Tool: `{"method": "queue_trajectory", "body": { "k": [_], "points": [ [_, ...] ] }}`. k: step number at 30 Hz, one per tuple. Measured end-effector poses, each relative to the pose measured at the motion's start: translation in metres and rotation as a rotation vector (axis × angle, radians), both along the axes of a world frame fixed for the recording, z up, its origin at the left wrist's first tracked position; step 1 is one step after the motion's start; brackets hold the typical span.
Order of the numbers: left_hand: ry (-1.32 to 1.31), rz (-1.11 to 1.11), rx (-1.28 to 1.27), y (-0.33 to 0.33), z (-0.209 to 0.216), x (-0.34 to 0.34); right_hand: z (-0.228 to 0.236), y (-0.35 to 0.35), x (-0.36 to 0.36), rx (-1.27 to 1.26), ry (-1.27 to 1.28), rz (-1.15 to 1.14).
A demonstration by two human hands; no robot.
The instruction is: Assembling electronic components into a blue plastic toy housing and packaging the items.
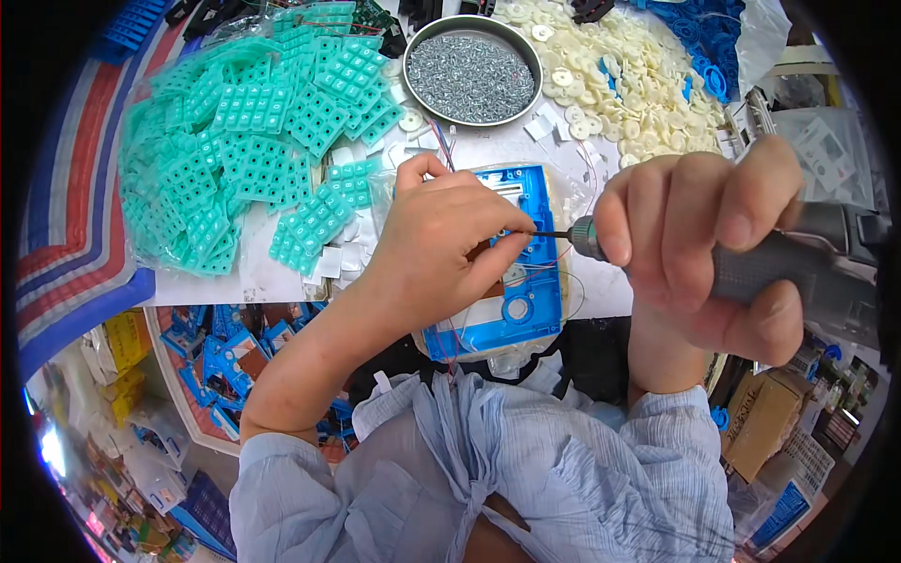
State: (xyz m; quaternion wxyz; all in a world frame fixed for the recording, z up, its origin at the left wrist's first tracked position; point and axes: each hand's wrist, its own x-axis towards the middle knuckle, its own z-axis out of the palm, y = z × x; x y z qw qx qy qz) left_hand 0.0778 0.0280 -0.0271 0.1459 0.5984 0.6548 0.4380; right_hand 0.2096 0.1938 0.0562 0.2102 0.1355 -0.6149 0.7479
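White-topped counter (192, 284) fronts the person. Above it, the right hand (676, 220) wraps its fingers around a grey, cylindrical powered screwdriver (818, 277); the left hand (427, 230) pinches the tip of its thin dark metal bit (554, 234). A loosened pinch could let the bit skid, scratching the rectangular blue plastic casing (540, 314) beneath. The screwdriver lies crosswise, bit pointing left; the casing's long axis runs away from the person. Beyond stands a round metal tin (474, 121).

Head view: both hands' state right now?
Left hand: pinched shut at the tip of the thin dark bit; anything held is hidden.
Right hand: closed, holding the grey plastic power screwdriver.
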Motion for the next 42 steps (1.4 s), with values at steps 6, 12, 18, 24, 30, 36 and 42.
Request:
{"method": "queue_trajectory", "body": {
  "k": [6,12,18,24,30,36,42],
  "points": [
    [0.047,-0.006,0.047,-0.001,-0.001,0.000,-0.004,-0.007,0.002,-0.046,0.000,-0.034],
    [0.068,-0.168,0.144,0.053,-0.001,-0.053,-0.012,0.013,0.006,-0.040,0.057,-0.064],
    [0.781,0.104,-0.356,0.113,-0.014,-0.102,-0.012,0.019,0.007,-0.029,0.085,-0.098],
    [0.808,0.220,-0.022,0.124,-0.045,-0.113,-0.025,0.017,0.005,-0.073,0.059,-0.072],
    [0.816,0.164,-0.237,0.136,-0.031,-0.117,-0.026,0.003,-0.003,-0.084,0.057,-0.033],
    [0.860,0.220,-0.167,0.132,-0.020,-0.125,-0.026,-0.017,-0.007,-0.093,-0.014,-0.051],
    [0.661,0.257,-0.047,0.092,0.004,-0.114,-0.039,-0.042,-0.014,-0.215,-0.048,-0.065]
  ]
}}
